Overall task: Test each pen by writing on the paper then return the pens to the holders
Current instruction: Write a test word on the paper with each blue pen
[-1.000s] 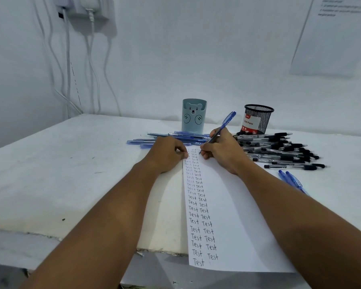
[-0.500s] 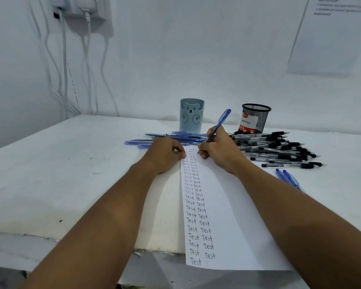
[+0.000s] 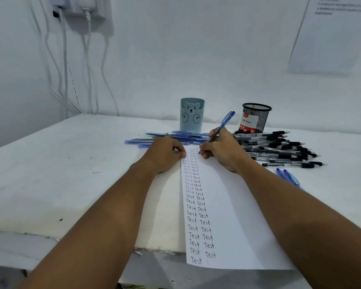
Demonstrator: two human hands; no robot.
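Observation:
A long white paper lies on the table, its near end hanging over the edge, with two columns of "Test" written down its left side. My right hand grips a blue pen, tip on the paper near the top of the second column. My left hand rests with curled fingers on the paper's upper left edge. Behind stand a pale blue bear holder and a black mesh holder. Several blue pens lie at the left, several black pens at the right.
Two more blue pens lie right of my right forearm. The white table ends at a chipped front edge. Cables hang down the wall at the back left, and a printed sheet is stuck to the wall at top right.
The pen in my right hand has shifted slightly at the top of the paper, writing. My left hand has stayed put. The camera has tipped a little.

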